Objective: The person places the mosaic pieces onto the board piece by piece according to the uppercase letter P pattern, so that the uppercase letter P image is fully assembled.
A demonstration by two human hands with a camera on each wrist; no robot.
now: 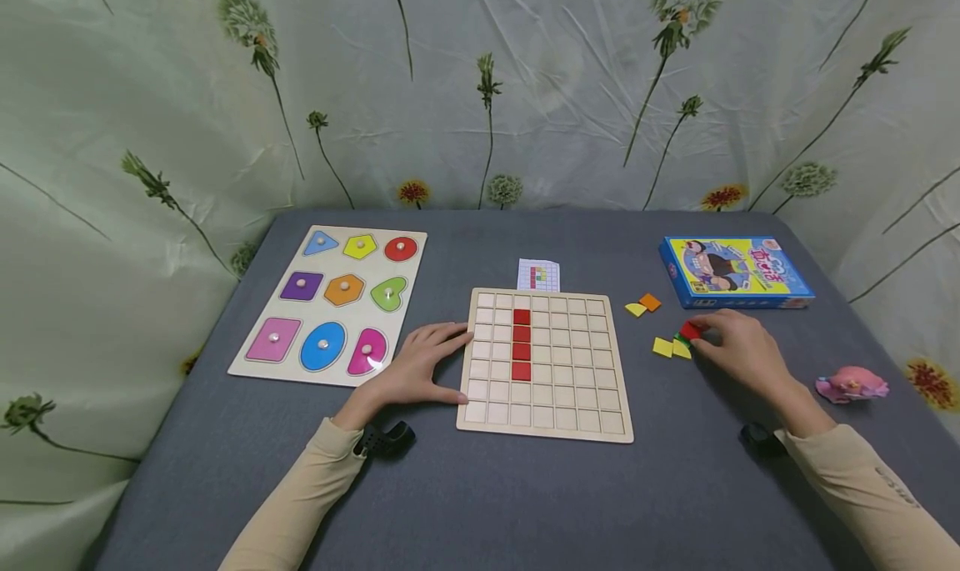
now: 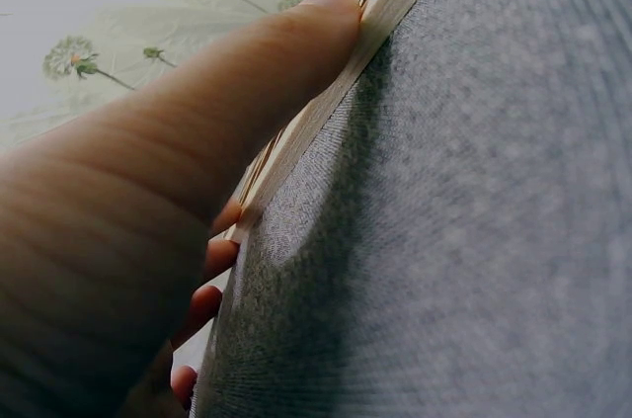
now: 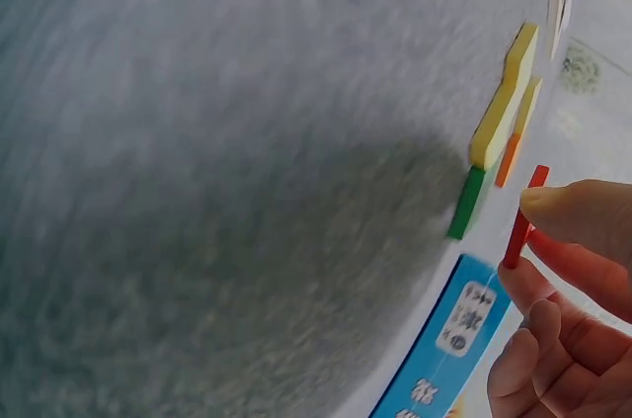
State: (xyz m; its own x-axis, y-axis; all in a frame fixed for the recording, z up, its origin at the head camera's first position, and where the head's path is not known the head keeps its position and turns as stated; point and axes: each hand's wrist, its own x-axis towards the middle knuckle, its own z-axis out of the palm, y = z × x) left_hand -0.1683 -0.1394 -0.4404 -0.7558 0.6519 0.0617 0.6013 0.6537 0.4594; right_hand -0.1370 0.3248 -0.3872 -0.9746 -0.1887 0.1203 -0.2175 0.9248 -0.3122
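Observation:
My right hand (image 1: 748, 356) pinches a red square tile (image 3: 526, 215) between thumb and fingers, held above the table. Under it in the head view a green tile (image 1: 682, 338) partly shows; the right wrist view shows that green piece (image 3: 467, 203) lying beside yellow ones. The left hand (image 1: 417, 366) rests against the left edge of a wooden grid board (image 1: 555, 431), thumb near the lower corner and fingers spread higher up. Several red tiles (image 1: 521, 352) stand in one column of the grid. In the left wrist view the thumb (image 2: 296, 38) touches the board's edge.
Yellow tiles (image 1: 662, 348) and an orange tile (image 1: 650, 303) lie right of the board. A small pattern card (image 1: 538, 275) sits behind it. At left is a shape puzzle (image 1: 300, 369); at right, a blue box (image 1: 738, 272) and a pink toy (image 1: 852, 384).

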